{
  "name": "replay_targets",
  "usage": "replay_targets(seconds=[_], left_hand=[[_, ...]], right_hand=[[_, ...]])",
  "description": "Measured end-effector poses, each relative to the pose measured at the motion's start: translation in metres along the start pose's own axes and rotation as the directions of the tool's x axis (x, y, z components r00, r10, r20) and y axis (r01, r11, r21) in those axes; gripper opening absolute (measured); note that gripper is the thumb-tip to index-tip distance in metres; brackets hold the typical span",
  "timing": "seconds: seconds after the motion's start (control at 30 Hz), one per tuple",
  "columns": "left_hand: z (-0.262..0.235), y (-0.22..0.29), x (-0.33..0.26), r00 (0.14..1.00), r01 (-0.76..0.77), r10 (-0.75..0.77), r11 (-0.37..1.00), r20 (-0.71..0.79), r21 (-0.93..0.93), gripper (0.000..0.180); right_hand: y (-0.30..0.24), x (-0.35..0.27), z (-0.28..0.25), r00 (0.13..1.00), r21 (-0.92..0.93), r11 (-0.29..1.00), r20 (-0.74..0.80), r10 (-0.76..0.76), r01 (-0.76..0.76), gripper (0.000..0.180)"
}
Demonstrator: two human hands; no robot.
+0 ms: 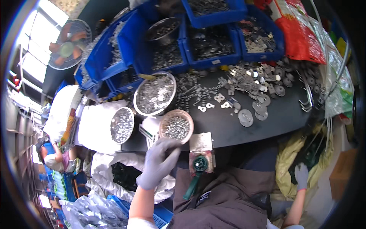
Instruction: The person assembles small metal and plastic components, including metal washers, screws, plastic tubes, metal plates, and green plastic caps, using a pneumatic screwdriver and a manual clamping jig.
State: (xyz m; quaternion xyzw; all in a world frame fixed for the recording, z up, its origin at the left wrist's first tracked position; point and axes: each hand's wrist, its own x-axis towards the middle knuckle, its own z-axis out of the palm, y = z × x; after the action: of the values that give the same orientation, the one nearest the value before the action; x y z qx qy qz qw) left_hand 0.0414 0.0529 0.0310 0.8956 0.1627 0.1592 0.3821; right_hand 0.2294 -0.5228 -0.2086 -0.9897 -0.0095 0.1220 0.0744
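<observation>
My left hand (pixel 159 163), in a grey glove, hovers by the near edge of a pinkish bowl (pixel 176 127) full of small metal pins. Its fingers are curved and apart, with nothing visible between them. Just right of it, a dark green plastic part (pixel 200 163) with a round head and a long handle rests on a small fixture (pixel 201 142) at the table's edge. Far to the right, my gloved right hand (pixel 301 176) reaches into a yellow sack (pixel 284 165) beside dark green parts (pixel 306 156). Its fingers look stretched out; whether they touch a part is unclear.
Two metal bowls of small parts (pixel 155 94) (pixel 122 125) stand left of the pinkish bowl. Springs (pixel 198 91), metal plates (pixel 249 78) and discs (pixel 245 118) lie across the black table. Blue bins (pixel 212 62) line the back. A white sack (pixel 100 166) hangs at the left.
</observation>
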Motion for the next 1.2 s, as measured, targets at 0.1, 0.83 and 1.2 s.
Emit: replay_targets(seconds=[0.1, 0.83, 1.2], left_hand=[[0.027, 0.010, 0.057, 0.993, -0.116, 0.116, 0.990, 0.007, 0.078, 0.020], [0.003, 0.016, -0.009, 0.956, 0.085, -0.012, 0.967, 0.293, -0.238, 0.029], [0.056, -0.022, -0.040, 0.985, -0.164, 0.163, 0.986, 0.061, 0.011, 0.091]], right_hand=[[0.034, 0.000, 0.053, 1.000, 0.233, 0.972, 0.015, -0.002, -0.001, 0.038], [-0.111, -0.043, -0.084, 0.957, 0.771, 0.626, -0.253, 0.138, 0.114, 0.041], [-0.432, -0.094, -0.130, 0.476, 0.144, 0.471, 0.000, -0.879, 0.870, 0.020]])
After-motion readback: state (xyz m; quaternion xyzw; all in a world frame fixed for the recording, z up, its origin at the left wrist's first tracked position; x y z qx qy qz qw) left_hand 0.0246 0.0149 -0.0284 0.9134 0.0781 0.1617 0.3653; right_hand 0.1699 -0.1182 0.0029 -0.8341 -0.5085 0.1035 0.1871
